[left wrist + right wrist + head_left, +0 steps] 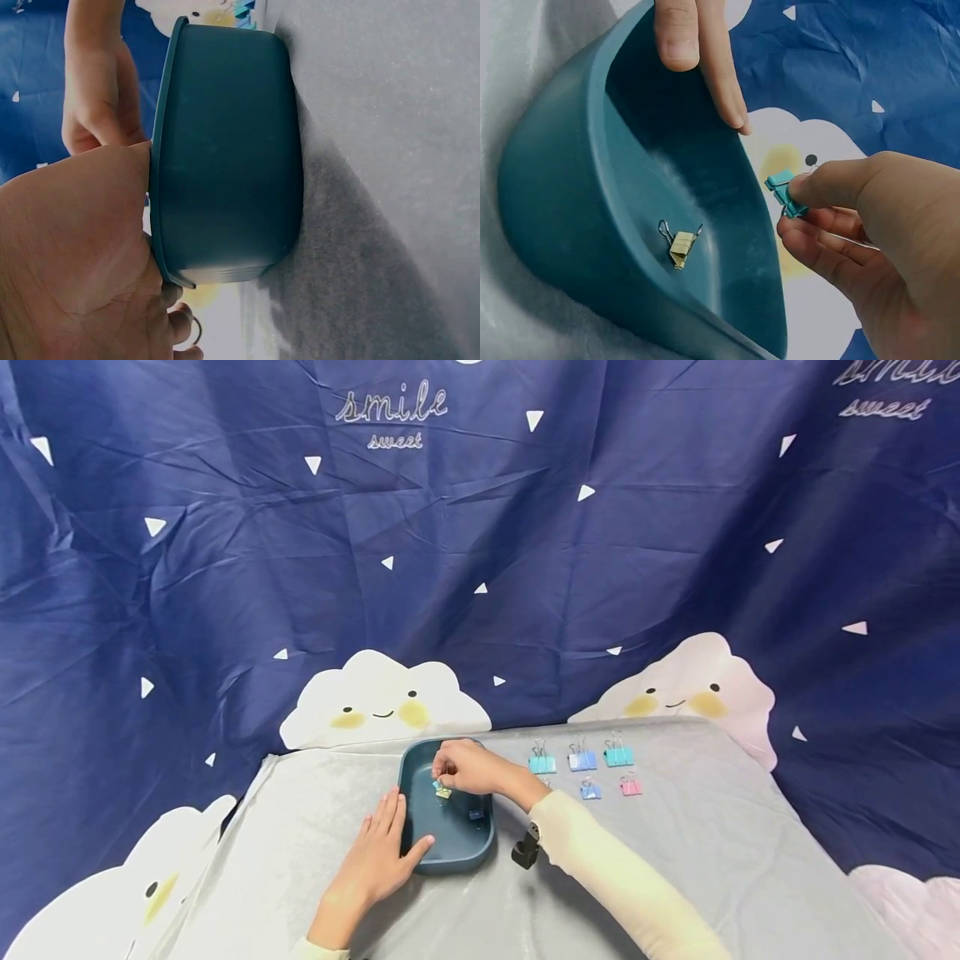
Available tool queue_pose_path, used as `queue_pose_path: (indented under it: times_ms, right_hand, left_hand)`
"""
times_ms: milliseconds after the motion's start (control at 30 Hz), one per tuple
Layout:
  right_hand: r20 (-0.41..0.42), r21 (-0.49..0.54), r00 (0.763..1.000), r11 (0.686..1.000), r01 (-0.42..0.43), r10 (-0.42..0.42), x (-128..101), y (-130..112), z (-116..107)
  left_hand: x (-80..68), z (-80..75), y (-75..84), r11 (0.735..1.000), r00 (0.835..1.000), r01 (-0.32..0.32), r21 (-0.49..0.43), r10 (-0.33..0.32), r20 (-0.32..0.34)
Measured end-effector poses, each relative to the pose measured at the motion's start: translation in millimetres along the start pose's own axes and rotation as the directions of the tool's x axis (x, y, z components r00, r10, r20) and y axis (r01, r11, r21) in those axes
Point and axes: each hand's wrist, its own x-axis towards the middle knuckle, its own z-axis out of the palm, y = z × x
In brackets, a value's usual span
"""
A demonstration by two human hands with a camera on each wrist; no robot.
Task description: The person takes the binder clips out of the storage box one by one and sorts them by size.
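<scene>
A deep teal plastic bin [453,865] stands on the grey cloth. My left hand [377,858] rests against its left side, fingers stretched along the rim and thumb over the near edge. Inside or above the bin, my right hand [474,767] pinches a small teal binder clip [786,196] between thumb and fingers. A yellow binder clip [681,246], its wire handles spread, lies on the bin floor beneath that hand. Toward the bin's right wall sits a small blue binder clip [476,815]. The left wrist view shows mainly the bin's outer wall [232,150].
Right of the bin, larger clips form a back row: teal [542,763], blue [582,761] and teal [619,756]. Before them lie a small blue clip [590,791] and a pink clip [631,786]; another is mostly hidden by my right forearm. A navy curtain [480,527] hangs behind.
</scene>
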Motion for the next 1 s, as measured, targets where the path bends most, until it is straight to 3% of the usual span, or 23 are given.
queue_pose_path:
  times_ms: [567, 1000]
  right_hand:
    - [-0.12, 0.049, 0.993, 0.999, 0.022, -0.016, -51.9, 1.7, -29.5]
    - [-0.173, 0.047, 0.984, 0.998, -0.039, 0.046, -91.3, 14.8, -47.5]
  left_hand:
    - [-0.3, 2.3, 0.0, 1.0, 1.0, -0.008, -0.003, 0.008, -0.009]
    - [-1.2, -1.1, 1.0, 1.0, 1.0, -0.006, -0.004, 0.006, -0.013]
